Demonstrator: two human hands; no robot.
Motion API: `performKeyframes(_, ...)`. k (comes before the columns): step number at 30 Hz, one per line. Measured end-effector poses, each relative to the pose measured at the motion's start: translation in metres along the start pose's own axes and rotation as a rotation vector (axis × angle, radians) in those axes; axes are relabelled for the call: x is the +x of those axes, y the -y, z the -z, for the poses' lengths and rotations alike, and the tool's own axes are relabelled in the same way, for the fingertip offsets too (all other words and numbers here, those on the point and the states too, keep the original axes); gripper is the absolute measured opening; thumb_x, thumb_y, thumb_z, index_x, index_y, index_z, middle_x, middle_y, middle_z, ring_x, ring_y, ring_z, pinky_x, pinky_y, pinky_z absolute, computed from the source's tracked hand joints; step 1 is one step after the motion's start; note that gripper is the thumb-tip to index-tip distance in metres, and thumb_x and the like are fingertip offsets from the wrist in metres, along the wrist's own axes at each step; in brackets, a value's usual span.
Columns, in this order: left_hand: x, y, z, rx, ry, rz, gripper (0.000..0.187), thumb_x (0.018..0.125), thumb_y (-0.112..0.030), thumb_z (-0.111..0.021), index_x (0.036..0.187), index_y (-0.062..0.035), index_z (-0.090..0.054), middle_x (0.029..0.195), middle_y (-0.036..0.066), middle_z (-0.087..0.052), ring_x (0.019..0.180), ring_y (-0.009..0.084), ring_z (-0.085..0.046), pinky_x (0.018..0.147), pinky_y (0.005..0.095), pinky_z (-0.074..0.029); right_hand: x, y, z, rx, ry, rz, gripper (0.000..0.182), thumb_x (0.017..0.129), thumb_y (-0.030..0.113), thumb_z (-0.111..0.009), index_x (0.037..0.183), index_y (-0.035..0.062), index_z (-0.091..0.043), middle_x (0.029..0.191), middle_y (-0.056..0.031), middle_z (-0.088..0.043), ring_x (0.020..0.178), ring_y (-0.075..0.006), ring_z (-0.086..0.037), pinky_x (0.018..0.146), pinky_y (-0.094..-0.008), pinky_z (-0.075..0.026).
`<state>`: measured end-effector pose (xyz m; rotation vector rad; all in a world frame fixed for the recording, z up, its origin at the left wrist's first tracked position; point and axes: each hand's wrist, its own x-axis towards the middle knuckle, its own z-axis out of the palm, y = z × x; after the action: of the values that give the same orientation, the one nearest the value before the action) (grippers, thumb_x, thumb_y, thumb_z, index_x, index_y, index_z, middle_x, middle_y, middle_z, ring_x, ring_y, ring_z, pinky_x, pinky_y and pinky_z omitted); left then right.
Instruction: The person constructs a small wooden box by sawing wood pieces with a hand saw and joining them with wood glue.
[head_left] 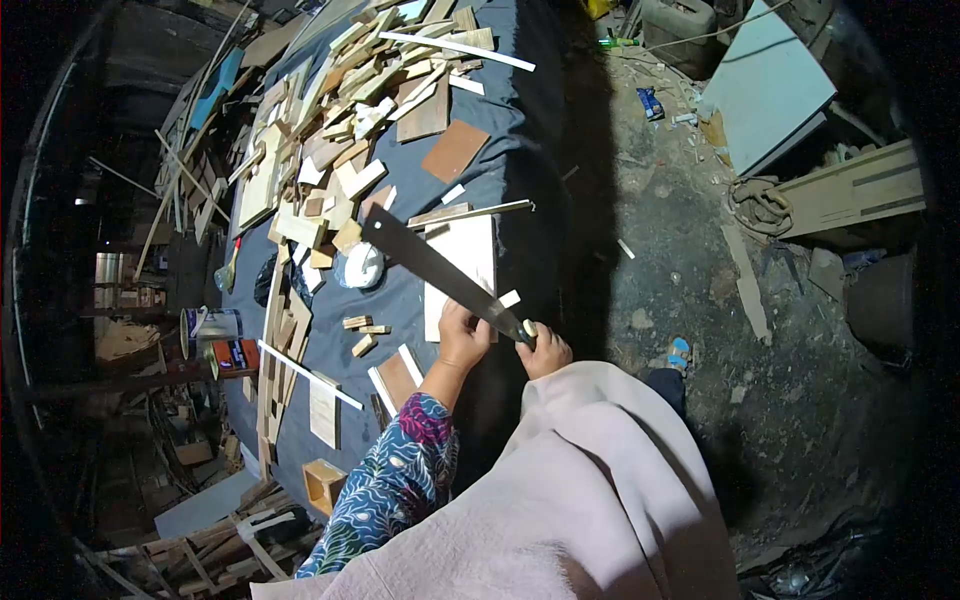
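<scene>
My right hand (545, 352) is closed round the handle of a hand saw (435, 262). The long dark blade points up and left, over a pale board (458, 262) lying on the cloth-covered table. Beside the blade, at the board's near corner, my left hand (464, 338) has its fingers curled. The blade partly covers those fingers, and what they grip cannot be made out. A small pale wood piece (510, 299) shows just past the blade's other side, close to my left fingertips.
Offcuts (345, 150) heap up on the dark table cloth (400, 310). A clear plastic bag (360, 266), small blocks (365, 344) and an open wooden box (322, 484) lie nearer. Paint cans (233, 357) stand along the left edge. Debris and a pale panel (765, 85) are on the right floor.
</scene>
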<state>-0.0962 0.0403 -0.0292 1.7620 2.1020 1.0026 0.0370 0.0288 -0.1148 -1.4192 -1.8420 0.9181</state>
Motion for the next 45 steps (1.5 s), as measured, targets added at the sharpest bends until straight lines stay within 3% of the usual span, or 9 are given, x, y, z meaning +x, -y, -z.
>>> performKeyframes(7,0.004,-0.004,0.000,0.002,-0.017,0.037,0.016,0.062,-0.002,-0.055,0.077,-0.0039,-0.056,0.077,0.013,-0.055,0.076,0.0298,-0.051,0.069,0.0343,-0.042,0.008,0.003,-0.003,0.031,-0.081,0.025,0.039,0.066,0.029,-0.064,0.097,0.0106,-0.049,0.078,-0.0112,-0.057,0.069,-0.0315,-0.055,0.058,-0.0416,-0.044)
performKeyframes(11,0.007,-0.003,0.000,-0.033,-0.064,0.039,0.015,0.062,-0.003,-0.056,0.077,-0.0037,-0.057,0.077,0.013,-0.055,0.075,0.0297,-0.051,0.069,0.0340,-0.042,-0.024,-0.038,-0.008,0.000,-0.097,-0.018,0.039,0.065,0.034,-0.062,0.093,0.0099,-0.051,0.072,-0.0123,-0.057,0.064,-0.0331,-0.055,0.056,-0.0445,-0.043)
performKeyframes(17,-0.001,0.008,-0.003,-0.061,-0.029,0.094,0.016,0.062,-0.003,-0.056,0.078,-0.0039,-0.057,0.079,0.013,-0.054,0.077,0.0303,-0.051,0.070,0.0348,-0.042,0.007,-0.007,-0.001,0.043,0.029,-0.030,0.038,0.066,0.028,-0.063,0.097,0.0096,-0.049,0.081,-0.0134,-0.057,0.073,-0.0329,-0.055,0.062,-0.0433,-0.044)
performKeyframes(21,0.003,-0.003,0.002,0.004,-0.038,0.020,0.016,0.061,-0.002,-0.055,0.077,-0.0036,-0.057,0.079,0.013,-0.054,0.077,0.0307,-0.051,0.070,0.0350,-0.042,-0.023,-0.036,-0.004,0.059,-0.133,0.006,0.035,0.067,0.032,-0.060,0.091,0.0083,-0.052,0.073,-0.0142,-0.058,0.064,-0.0340,-0.055,0.056,-0.0447,-0.044)
performKeyframes(25,0.003,0.000,-0.002,-0.045,-0.028,0.068,0.017,0.061,-0.002,-0.054,0.078,-0.0030,-0.057,0.079,0.014,-0.054,0.077,0.0311,-0.051,0.069,0.0351,-0.042,-0.003,-0.023,-0.006,0.063,-0.036,-0.033,0.034,0.068,0.030,-0.059,0.092,0.0081,-0.051,0.076,-0.0144,-0.058,0.069,-0.0336,-0.055,0.059,-0.0434,-0.044)
performKeyframes(26,0.002,-0.002,0.000,-0.016,-0.024,0.049,0.018,0.061,-0.001,-0.054,0.079,-0.0026,-0.056,0.079,0.014,-0.054,0.077,0.0311,-0.051,0.069,0.0353,-0.042,0.002,-0.019,-0.004,0.040,0.057,-0.051,0.043,0.067,0.029,-0.063,0.101,0.0094,-0.047,0.084,-0.0130,-0.057,0.077,-0.0326,-0.054,0.064,-0.0421,-0.043)
performKeyframes(31,0.008,-0.004,0.000,0.009,-0.040,-0.006,0.016,0.062,-0.001,-0.057,0.077,-0.0017,-0.055,0.077,0.013,-0.053,0.075,0.0300,-0.051,0.067,0.0343,-0.042,-0.038,-0.059,-0.012,0.031,-0.099,-0.019,0.034,0.069,0.034,-0.060,0.090,0.0080,-0.053,0.071,-0.0139,-0.057,0.063,-0.0342,-0.055,0.057,-0.0431,-0.044)
performKeyframes(35,0.010,-0.007,0.001,-0.005,-0.080,0.091,0.013,0.063,-0.001,-0.058,0.075,-0.0008,-0.054,0.074,0.012,-0.051,0.070,0.0286,-0.049,0.064,0.0338,-0.041,-0.018,-0.048,-0.007,0.014,-0.044,-0.068,0.033,0.069,0.034,-0.060,0.088,0.0079,-0.052,0.069,-0.0136,-0.057,0.063,-0.0344,-0.055,0.056,-0.0431,-0.043)
performKeyframes(45,0.014,-0.009,0.001,0.081,-0.075,-0.063,0.011,0.066,-0.002,-0.056,0.074,0.0021,-0.050,0.073,0.012,-0.047,0.065,0.0250,-0.047,0.058,0.0293,-0.040,-0.040,-0.058,0.012,-0.033,-0.022,-0.076,0.036,0.070,0.039,-0.059,0.087,0.0071,-0.053,0.065,-0.0144,-0.057,0.058,-0.0330,-0.056,0.050,-0.0411,-0.044)
